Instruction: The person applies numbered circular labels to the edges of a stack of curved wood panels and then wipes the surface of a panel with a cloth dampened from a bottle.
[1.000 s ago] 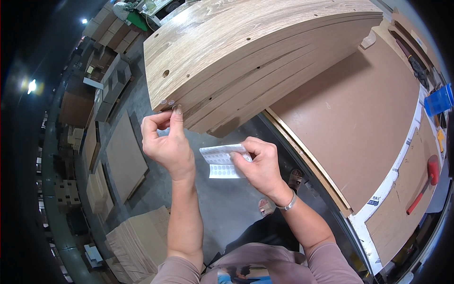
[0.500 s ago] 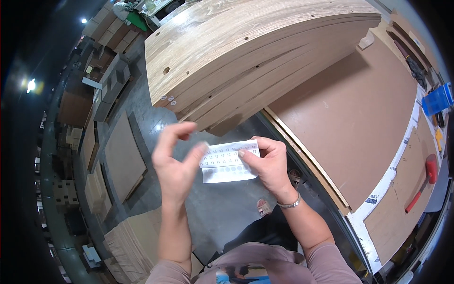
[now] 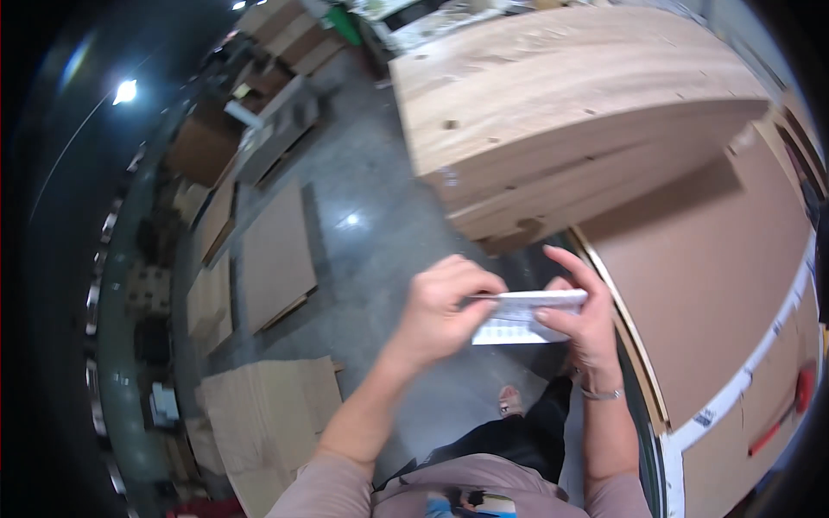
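Observation:
A white sheet of small round stickers [image 3: 509, 332] is held in front of my body, bent or folded along its upper part. My left hand [image 3: 445, 306] pinches its left end between thumb and fingers. At the other end, my right hand [image 3: 583, 315] grips it with the thumb on top, the index finger stretched up and away. Ahead of both hands stands a stack of wood-grain panels [image 3: 553, 121] with drilled holes. A few pale round stickers [image 3: 449, 176] show, blurred, on its near left corner.
To the right lies a wide brown board [image 3: 691, 285] edged with white tape-like strips, and a red-handled tool [image 3: 803, 388] beyond it. Flat panels [image 3: 281, 255] lie on the grey floor at left. Brown cardboard [image 3: 272, 423] is at lower left.
My left hand, raised and apart before, has come down to pinch the sheet's left end. The sheet is now bent. The view has swung left, so the surroundings sit farther right.

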`<action>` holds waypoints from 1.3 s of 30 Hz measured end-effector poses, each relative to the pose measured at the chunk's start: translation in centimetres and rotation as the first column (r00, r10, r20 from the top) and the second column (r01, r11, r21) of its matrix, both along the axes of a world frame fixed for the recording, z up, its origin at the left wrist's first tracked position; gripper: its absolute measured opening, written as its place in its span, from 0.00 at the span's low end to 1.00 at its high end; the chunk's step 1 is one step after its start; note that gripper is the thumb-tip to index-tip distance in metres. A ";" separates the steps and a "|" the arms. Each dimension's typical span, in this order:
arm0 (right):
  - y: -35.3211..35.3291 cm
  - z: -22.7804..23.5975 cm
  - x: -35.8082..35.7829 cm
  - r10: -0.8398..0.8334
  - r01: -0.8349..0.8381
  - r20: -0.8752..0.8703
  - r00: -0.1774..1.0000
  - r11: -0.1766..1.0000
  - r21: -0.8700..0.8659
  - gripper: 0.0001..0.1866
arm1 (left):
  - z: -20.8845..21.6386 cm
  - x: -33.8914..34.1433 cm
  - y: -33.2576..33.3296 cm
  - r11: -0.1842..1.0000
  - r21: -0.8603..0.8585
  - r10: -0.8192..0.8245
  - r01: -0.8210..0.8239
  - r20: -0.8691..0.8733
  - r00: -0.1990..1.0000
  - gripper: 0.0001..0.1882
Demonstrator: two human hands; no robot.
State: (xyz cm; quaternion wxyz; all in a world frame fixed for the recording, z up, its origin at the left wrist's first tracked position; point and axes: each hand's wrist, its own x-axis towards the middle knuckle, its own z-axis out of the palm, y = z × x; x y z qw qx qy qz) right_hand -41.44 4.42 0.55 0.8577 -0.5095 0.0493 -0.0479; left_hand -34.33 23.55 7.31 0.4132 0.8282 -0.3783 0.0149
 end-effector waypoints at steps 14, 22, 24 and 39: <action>0.4 -0.4 -1.2 0.039 -0.035 0.037 0.999 0.995 -0.097 0.07 | -0.1 -1.9 1.7 0.980 -0.114 0.092 -0.161 -0.455 0.886 0.23; -0.6 -0.9 -2.1 0.030 -0.016 0.112 0.993 0.992 -0.125 0.08 | -0.2 -2.4 1.3 0.984 -0.136 0.045 -0.119 -0.454 0.890 0.17; -0.9 -0.9 -2.3 0.018 0.002 0.130 0.991 0.988 -0.153 0.08 | -0.3 -2.6 0.9 0.980 -0.157 0.036 -0.121 -0.463 0.886 0.17; -0.8 -1.5 -3.9 0.037 -0.037 -0.033 0.999 0.999 0.028 0.06 | -0.2 -4.4 -1.5 0.991 -0.125 -0.012 -0.050 -0.445 0.895 0.13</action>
